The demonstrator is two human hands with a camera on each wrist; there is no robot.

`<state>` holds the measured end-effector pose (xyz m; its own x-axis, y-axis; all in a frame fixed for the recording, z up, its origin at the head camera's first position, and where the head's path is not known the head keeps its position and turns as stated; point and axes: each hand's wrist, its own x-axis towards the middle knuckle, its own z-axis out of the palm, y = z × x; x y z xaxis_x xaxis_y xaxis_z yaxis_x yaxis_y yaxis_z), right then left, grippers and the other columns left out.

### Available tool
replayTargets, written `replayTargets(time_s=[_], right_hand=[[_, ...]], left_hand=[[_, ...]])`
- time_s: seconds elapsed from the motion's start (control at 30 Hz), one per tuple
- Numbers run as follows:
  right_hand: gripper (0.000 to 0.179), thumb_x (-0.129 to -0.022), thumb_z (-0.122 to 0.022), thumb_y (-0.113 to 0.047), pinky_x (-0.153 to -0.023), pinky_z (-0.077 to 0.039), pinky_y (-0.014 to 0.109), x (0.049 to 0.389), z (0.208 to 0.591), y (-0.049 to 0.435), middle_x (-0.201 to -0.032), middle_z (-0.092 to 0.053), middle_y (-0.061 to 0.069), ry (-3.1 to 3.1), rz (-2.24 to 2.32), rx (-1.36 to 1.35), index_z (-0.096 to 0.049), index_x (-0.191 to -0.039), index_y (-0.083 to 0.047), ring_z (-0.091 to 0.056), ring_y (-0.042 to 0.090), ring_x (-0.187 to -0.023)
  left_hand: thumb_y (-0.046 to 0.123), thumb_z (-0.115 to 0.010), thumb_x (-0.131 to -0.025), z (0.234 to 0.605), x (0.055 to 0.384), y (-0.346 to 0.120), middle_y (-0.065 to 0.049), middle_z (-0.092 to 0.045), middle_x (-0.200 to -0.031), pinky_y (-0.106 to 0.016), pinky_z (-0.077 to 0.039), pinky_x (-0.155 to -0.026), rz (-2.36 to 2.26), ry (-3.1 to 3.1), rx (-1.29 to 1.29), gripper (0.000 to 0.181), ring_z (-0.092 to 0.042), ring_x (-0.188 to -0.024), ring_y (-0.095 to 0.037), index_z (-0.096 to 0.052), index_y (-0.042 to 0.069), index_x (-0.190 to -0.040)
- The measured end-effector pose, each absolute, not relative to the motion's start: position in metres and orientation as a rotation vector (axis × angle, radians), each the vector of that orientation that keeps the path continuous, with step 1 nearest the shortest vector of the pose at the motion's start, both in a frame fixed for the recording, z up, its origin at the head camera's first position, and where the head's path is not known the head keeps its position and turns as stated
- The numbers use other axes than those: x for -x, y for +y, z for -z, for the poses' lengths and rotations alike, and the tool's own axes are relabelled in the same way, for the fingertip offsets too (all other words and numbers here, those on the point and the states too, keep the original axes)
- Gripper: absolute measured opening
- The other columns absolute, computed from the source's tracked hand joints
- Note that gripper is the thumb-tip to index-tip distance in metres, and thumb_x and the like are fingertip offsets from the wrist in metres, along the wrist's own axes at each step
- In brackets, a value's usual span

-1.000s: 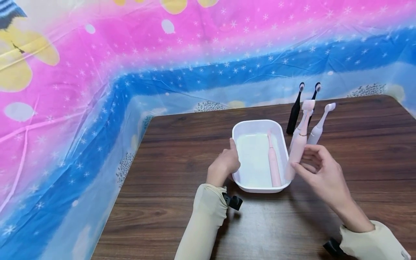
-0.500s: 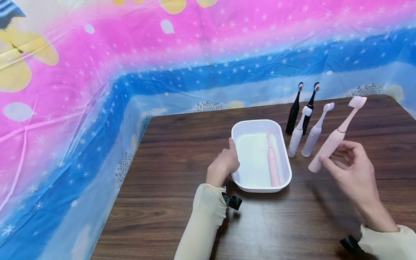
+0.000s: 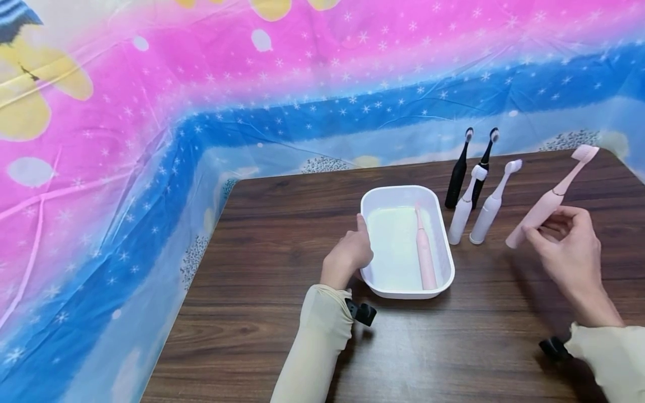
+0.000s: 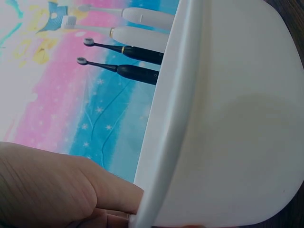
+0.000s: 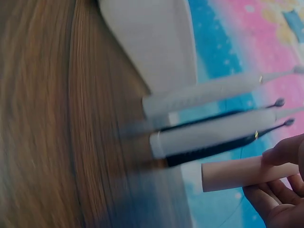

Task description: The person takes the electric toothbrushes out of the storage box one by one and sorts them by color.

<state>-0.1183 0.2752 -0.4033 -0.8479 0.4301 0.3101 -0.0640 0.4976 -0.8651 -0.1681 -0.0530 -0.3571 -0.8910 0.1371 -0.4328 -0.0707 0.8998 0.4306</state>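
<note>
My right hand [image 3: 571,246] pinches a pink electric toothbrush [image 3: 535,215] by its handle, between thumb and fingers. The brush is tilted, head up and to the right, and its base is off the table in the right wrist view. My left hand [image 3: 347,252] grips the left rim of a white tray [image 3: 447,246]; part of its fingers is hidden. Another pink electric toothbrush [image 3: 425,257] lies inside the tray along its right wall. Right of the tray stand two white electric toothbrushes [image 3: 461,219] upright, with two black electric toothbrushes [image 3: 457,176] behind them.
Everything stands on a dark wood-grain table [image 3: 252,268]. A pink and blue patterned cloth [image 3: 302,78] hangs behind the table and along its left side. The standing brushes lie between the tray and my right hand.
My right hand has carried the pink toothbrush from the tray's right edge out to the right, tilting it further. My left hand and the tray have not moved.
</note>
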Motion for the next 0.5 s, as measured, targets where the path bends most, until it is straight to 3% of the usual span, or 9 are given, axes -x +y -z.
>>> replayTargets(time_s=[0.27,0.5], right_hand=[[0.041,-0.083,-0.071,-0.018,-0.073,-0.040,-0.003,0.146,0.413,0.288,-0.089,-0.045,-0.031,-2.303,-1.219,0.360,-0.046,-0.113,-0.030,-0.049,-0.021,-0.082],[0.038,-0.084,-0.069,-0.023,-0.072,-0.036,-0.003,0.162,0.422,0.292,-0.088,-0.042,-0.032,-2.364,-1.171,0.400,-0.042,-0.109,-0.035,-0.046,-0.022,-0.080]], left_hand=[[0.008,-0.042,-0.098,0.357,0.169,-0.055,-0.021,-0.058,-0.112,-0.031,-0.050,-0.051,-0.642,2.581,-0.020,0.075,-0.060,-0.065,-0.024,0.008,0.014,-0.154],[0.009,-0.042,-0.098,0.358,0.169,-0.054,-0.021,-0.059,-0.114,-0.030,-0.049,-0.052,-0.614,2.590,-0.043,0.075,-0.059,-0.070,-0.024,0.008,0.013,-0.154]])
